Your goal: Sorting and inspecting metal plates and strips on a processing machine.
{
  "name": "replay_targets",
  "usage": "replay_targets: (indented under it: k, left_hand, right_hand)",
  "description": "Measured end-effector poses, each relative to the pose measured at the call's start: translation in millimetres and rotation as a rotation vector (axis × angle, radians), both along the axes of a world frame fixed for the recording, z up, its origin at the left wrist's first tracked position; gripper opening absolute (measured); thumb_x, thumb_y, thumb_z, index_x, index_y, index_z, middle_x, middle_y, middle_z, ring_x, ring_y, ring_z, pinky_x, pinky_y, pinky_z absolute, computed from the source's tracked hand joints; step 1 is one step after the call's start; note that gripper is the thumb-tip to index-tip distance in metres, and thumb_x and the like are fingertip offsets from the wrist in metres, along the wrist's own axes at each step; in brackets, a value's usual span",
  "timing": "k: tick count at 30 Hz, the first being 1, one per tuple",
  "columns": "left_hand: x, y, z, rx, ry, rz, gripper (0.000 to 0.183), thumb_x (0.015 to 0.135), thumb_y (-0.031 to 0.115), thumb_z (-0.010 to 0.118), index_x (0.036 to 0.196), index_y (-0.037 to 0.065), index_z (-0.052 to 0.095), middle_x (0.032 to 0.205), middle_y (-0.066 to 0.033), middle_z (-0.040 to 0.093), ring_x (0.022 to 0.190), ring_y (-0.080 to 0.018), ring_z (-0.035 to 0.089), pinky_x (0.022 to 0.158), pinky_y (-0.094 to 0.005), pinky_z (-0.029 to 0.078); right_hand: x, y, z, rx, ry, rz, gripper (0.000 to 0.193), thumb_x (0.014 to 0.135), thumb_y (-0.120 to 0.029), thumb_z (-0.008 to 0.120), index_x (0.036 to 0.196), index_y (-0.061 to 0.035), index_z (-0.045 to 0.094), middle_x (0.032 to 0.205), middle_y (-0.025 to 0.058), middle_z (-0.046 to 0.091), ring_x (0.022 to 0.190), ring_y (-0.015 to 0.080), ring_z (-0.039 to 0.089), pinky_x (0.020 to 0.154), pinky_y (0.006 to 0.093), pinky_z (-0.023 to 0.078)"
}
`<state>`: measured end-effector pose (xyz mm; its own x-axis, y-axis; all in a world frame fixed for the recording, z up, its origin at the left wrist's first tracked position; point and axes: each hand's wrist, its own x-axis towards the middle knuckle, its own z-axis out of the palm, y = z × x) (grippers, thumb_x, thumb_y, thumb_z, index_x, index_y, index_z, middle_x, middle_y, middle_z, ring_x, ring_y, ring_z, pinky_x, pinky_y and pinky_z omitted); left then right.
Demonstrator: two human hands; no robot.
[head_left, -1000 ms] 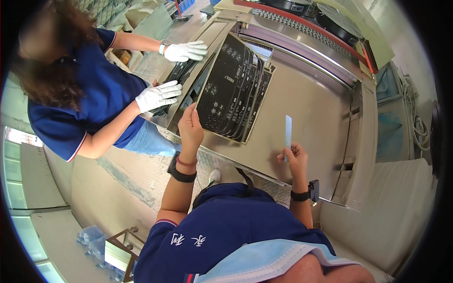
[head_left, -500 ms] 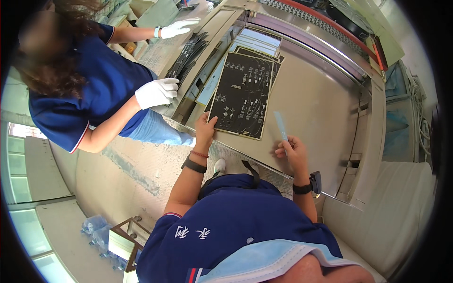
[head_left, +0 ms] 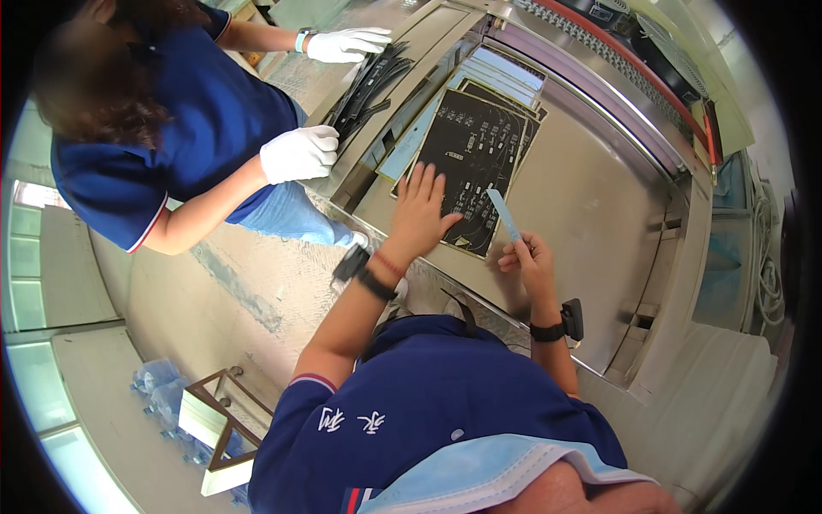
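Observation:
A black printed panel [head_left: 488,141], patterned with pale rectangles and lines, lies on top of a stack on the metal work surface. My left hand [head_left: 421,210] rests flat on its near left part, fingers spread. In my right hand [head_left: 528,257], a narrow light-blue strip [head_left: 503,214] is pinched between thumb and fingers. The strip points up and left, its far end over the panel's right edge; whether it touches cannot be told. Beneath and beyond the top panel, edges of other panels and light-blue sheets [head_left: 505,73] show.
At the left a co-worker's white-gloved hands [head_left: 300,154] are beside a pile of thin black strips [head_left: 368,86] on the frame. A red bar [head_left: 591,51] crosses the machine's far side. Bare metal surface [head_left: 599,197] extends right of the stack. Large plastic bottles [head_left: 163,385] stand lower left.
My left hand has let go of the panel's left edge and now lies flat on its surface. The co-worker's far glove has moved onto the black strips. The view has shifted slightly.

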<state>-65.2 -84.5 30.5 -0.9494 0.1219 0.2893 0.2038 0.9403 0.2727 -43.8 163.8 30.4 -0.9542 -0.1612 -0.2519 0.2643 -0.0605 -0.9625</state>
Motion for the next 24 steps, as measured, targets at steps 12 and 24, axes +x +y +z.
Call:
replay_targets:
  k: [12,24]
  left_hand:
    - [-107,16,-35,-0.187,-0.297,0.116,0.096,0.084,0.071,0.04,0.146,-0.001,0.024,0.154,-0.0195,0.016,0.144,-0.0315,0.009,0.116,-0.0472,0.005]
    - [-63,-1,-5,2.498,-0.17,-0.209,0.045,0.1,0.024,0.04,0.138,0.0,0.037,0.142,-0.0194,0.041,0.133,-0.0328,0.038,0.111,-0.0475,0.033]
  right_hand:
    - [4,4,-3,-0.058,-0.015,-0.022,0.02,0.096,-0.01,0.05,0.107,0.0059,0.055,0.082,0.0102,0.063,0.064,0.0157,0.065,0.055,0.0258,0.054]
    - [-3,10,2,-0.106,0.004,-0.046,0.021,0.096,-0.011,0.048,0.108,0.0056,0.055,0.081,0.0094,0.062,0.063,0.0148,0.064,0.056,0.026,0.054]
